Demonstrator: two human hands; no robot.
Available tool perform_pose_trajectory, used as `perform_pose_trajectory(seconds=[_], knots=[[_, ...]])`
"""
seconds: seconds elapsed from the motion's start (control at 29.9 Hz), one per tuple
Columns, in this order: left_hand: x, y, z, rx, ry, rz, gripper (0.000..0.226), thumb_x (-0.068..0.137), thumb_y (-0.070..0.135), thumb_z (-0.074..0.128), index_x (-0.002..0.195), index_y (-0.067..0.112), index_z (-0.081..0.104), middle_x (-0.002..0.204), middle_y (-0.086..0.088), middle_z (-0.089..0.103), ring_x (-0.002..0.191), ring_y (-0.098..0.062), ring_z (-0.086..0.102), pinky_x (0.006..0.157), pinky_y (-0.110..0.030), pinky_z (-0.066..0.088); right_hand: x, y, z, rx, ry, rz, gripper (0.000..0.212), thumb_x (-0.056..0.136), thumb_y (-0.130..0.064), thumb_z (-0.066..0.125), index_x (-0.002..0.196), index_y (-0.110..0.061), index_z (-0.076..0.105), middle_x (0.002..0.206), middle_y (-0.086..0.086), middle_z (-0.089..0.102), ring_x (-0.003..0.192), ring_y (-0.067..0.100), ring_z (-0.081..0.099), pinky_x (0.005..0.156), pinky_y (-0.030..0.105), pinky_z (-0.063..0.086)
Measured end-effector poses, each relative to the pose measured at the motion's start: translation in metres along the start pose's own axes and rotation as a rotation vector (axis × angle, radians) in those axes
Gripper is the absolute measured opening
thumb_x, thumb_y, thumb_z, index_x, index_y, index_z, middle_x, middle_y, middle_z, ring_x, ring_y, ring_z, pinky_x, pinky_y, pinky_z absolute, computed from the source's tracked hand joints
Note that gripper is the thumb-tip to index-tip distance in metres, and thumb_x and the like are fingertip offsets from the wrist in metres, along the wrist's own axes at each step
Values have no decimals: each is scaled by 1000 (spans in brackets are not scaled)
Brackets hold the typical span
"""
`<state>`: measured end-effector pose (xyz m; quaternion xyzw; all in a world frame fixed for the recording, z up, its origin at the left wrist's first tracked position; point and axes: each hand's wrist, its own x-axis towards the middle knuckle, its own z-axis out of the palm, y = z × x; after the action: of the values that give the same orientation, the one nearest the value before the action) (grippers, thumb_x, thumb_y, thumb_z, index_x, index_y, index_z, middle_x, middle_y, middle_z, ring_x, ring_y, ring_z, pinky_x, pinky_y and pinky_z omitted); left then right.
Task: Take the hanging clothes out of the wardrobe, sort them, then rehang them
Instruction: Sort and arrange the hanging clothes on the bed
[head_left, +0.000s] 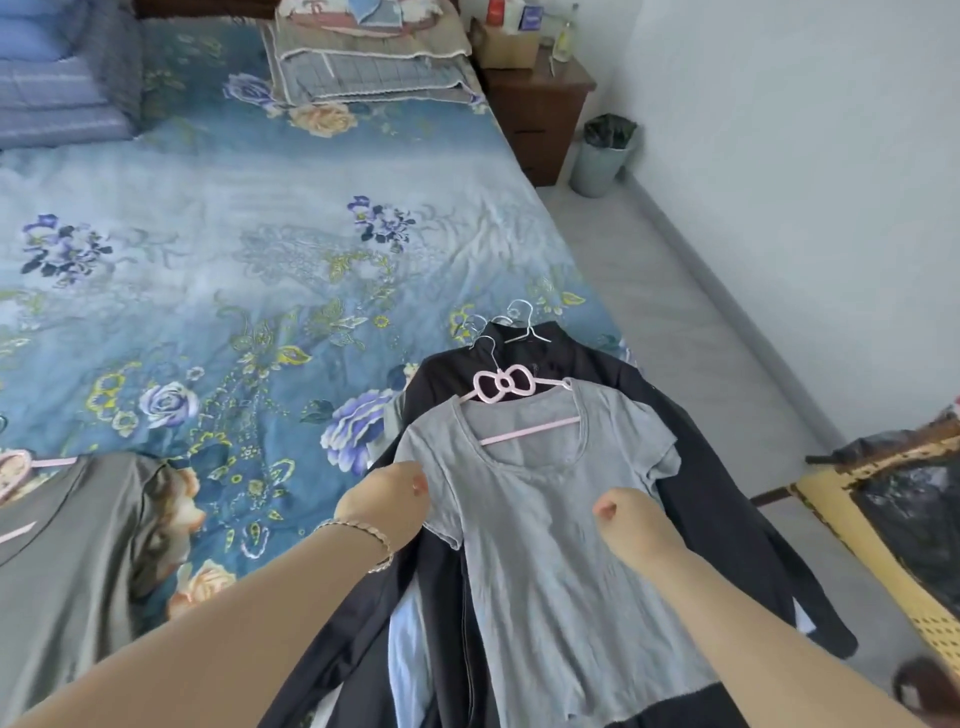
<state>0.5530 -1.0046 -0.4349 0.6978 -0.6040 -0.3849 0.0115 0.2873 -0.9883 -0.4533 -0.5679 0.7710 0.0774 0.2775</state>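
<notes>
A grey T-shirt (540, 551) on a pink bow-shaped hanger (504, 387) lies on top of a pile of dark garments (691, 467) at the bed's right edge. Metal hanger hooks (519, 322) stick out above the pile. My left hand (387, 501), with a bracelet on the wrist, grips the shirt's left sleeve. My right hand (631, 514) is curled on the shirt's chest, pinching the fabric. A second grey-green garment (67, 561) on a pink hanger (21, 467) lies at the bed's lower left.
The bed (234, 270) has a blue floral cover, with folded blankets (363, 57) and pillows (57, 83) at its head. A wooden nightstand (540, 109) and a bin (602, 156) stand by the white wall. A yellow wicker chair (883, 525) stands at right on the grey floor.
</notes>
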Motion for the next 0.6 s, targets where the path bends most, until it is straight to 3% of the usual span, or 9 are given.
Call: perform_pose_trajectory(seconds=[0.07, 0.13, 0.33, 0.44, 0.54, 0.6], knots=[[69, 16, 35, -29, 90, -169, 14, 94, 18, 41, 93, 21, 54, 89, 0, 59, 86, -24, 56, 79, -29, 45, 120, 12, -5, -78, -7, -124, 27, 92, -10, 45, 115, -7, 59, 123, 8, 55, 110, 25, 55, 92, 34, 46], [88, 14, 40, -48, 147, -255, 13, 94, 17, 40, 90, 22, 51, 75, 5, 51, 77, -22, 50, 70, -26, 41, 174, 2, -9, -175, -8, -198, 34, 93, -14, 46, 127, -8, 50, 132, 7, 46, 121, 25, 46, 100, 34, 41], [141, -2, 56, -115, 294, -384, 17, 94, 16, 43, 82, 25, 52, 75, 2, 58, 75, -23, 53, 72, -32, 47, 287, -6, 1, -418, -10, -247, 54, 96, -29, 46, 144, -18, 26, 144, 4, 34, 131, 24, 36, 104, 36, 33], [156, -6, 63, -211, 328, -441, 28, 92, 15, 45, 72, 34, 47, 71, 0, 60, 69, -24, 53, 67, -29, 45, 316, -7, 16, -411, 30, -231, 45, 94, -33, 50, 133, -17, 36, 134, 6, 45, 124, 26, 40, 98, 36, 34], [155, -8, 61, -258, 321, -467, 27, 91, 14, 45, 74, 36, 49, 74, 6, 59, 74, -24, 56, 73, -31, 48, 317, -5, 15, -305, 41, -253, 27, 96, -30, 47, 117, -12, 46, 113, 7, 58, 107, 30, 54, 79, 36, 38], [144, -6, 56, -254, 320, -474, 25, 91, 15, 44, 78, 35, 51, 82, 6, 62, 79, -24, 59, 76, -31, 49, 309, -1, 7, -273, 92, -328, 23, 97, -29, 44, 109, -12, 54, 96, 6, 57, 95, 32, 58, 69, 33, 34]])
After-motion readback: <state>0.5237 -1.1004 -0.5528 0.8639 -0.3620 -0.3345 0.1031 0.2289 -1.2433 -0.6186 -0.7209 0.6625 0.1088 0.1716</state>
